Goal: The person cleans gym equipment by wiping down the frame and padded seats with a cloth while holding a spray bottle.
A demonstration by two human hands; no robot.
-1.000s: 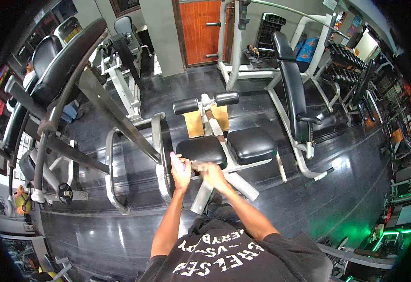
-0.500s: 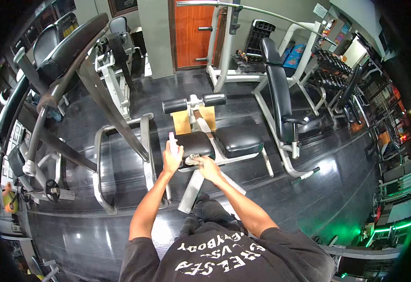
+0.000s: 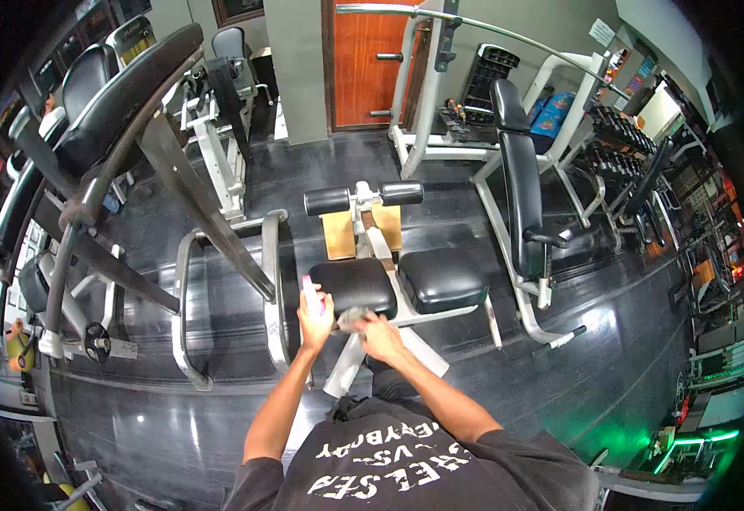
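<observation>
My left hand (image 3: 315,324) is wrapped round a slim white bottle with a pink top (image 3: 311,294), held upright beside the near edge of the left black seat pad (image 3: 353,286). Close to its right, my right hand (image 3: 380,337) grips a crumpled greyish cloth (image 3: 354,319), which is smeared by motion. The cloth is at the near edge of that pad; whether it touches the pad I cannot tell. A second black pad (image 3: 443,280) adjoins it on the white-framed bench, with two black foam rollers (image 3: 328,202) at the far end.
A grey-framed machine with a slanting bar (image 3: 210,209) stands close on the left. To the right is an upright black bench (image 3: 521,204) under a rack with a long barbell (image 3: 491,30). Dumbbells (image 3: 619,162) sit on a rack farther back. Dark shiny floor (image 3: 440,196) lies between.
The camera view has shifted, so the bench sits lower and slightly right in the picture. My right hand and the cloth are lower in view, and the cloth is now blurred. Both holds are kept.
</observation>
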